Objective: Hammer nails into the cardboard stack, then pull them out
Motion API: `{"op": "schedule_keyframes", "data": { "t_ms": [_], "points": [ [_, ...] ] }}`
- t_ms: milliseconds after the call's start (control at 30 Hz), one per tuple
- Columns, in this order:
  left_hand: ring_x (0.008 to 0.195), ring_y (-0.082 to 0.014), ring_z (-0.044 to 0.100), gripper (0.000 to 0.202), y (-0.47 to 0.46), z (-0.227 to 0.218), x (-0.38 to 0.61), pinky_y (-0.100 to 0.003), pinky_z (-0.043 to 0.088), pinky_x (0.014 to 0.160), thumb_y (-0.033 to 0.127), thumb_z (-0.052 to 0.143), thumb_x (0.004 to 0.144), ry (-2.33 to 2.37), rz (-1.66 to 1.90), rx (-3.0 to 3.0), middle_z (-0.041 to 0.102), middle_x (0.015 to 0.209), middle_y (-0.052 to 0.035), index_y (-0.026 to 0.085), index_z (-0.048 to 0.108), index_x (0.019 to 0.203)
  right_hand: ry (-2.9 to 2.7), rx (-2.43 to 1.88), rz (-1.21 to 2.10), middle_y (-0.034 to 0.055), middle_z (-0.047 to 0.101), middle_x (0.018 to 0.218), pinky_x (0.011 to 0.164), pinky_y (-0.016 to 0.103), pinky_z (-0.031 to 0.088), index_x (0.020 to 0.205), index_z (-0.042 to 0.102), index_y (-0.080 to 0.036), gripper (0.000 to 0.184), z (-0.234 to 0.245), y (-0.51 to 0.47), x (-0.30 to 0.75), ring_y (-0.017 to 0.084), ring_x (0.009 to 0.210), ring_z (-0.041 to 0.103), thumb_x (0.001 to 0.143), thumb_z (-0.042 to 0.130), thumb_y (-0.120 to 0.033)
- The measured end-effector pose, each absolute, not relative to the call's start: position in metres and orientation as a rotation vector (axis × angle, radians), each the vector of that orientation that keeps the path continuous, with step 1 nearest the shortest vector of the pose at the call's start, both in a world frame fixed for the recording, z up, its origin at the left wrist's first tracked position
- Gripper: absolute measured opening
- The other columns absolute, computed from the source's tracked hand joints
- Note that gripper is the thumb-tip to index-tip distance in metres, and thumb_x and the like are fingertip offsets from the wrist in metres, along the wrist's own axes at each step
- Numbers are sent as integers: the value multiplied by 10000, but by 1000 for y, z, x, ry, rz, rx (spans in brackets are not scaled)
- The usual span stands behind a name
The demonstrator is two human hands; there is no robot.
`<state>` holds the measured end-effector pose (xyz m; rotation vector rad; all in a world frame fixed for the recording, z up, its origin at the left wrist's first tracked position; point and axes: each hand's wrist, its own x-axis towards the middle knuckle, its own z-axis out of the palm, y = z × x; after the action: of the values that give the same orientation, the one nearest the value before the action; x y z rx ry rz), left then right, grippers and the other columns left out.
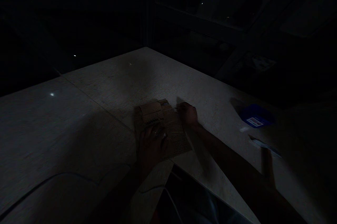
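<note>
The scene is very dark. A piece of brown cardboard (163, 125) with rows of small holes lies on a pale stone counter (105, 87). My left hand (152, 145) rests flat on the cardboard's near edge, fingers spread, with a ring on one finger. My right hand (188, 113) is closed at the cardboard's right edge, pinching a thin pointed tool I cannot make out clearly.
A blue round container (255, 117) with a white label sits on the counter to the right. A pen-like object (264, 145) lies nearer, right of my forearm. The counter's corner points away; beyond it all is dark.
</note>
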<state>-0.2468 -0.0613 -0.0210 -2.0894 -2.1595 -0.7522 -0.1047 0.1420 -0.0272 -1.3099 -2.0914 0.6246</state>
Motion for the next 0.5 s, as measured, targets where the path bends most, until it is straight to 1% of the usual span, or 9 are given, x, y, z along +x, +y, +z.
{"op": "schedule_keyframes", "data": {
  "t_ms": [100,233,300,400,433,500],
  "points": [
    [1168,-323,517,289,-61,-22,-247,-503,434,928,333,529,946,-2164,-759,-2078,621,1340,-77,232,661,1183,-2110,-1260,626,58,775,998,841,340,557,984,723,-215,172,-29,140,-110,215,906,730,842,626,-222],
    [1158,-322,519,294,-61,-23,-247,-498,437,918,325,537,944,-2173,-778,-2088,617,1346,-67,230,651,1197,-2048,-1231,582,121,738,1119,875,383,545,1171,661,-169,306,-23,136,-113,241,999,702,957,479,-291],
    [1168,-324,516,299,-61,-22,-247,-502,433,926,328,535,945,-2171,-779,-2095,611,1354,-67,230,647,1203,-2043,-1190,571,126,725,1125,900,382,533,1172,656,-158,327,-15,128,-114,240,1016,687,988,440,-320],
    [1188,-331,506,299,-61,-22,-247,-509,430,934,320,540,936,-2167,-787,-2097,605,1359,-79,220,651,1195,-2200,-1015,595,88,724,1057,919,334,520,1073,702,-183,269,0,109,-120,213,1000,674,974,535,-368],
    [1186,-333,506,297,-61,-22,-248,-513,429,937,317,541,933,-2167,-790,-2096,607,1355,-84,218,654,1189,-2314,-923,589,87,716,1056,923,328,515,1070,709,-185,262,5,101,-123,210,1005,667,965,567,-378],
    [1175,-337,510,304,-61,-23,-248,-521,426,945,308,540,929,-2170,-786,-2101,613,1341,-93,214,654,1195,-2547,-768,542,94,699,1092,929,328,509,1124,704,-188,278,12,89,-131,213,1028,654,948,612,-384]
  ]
}}
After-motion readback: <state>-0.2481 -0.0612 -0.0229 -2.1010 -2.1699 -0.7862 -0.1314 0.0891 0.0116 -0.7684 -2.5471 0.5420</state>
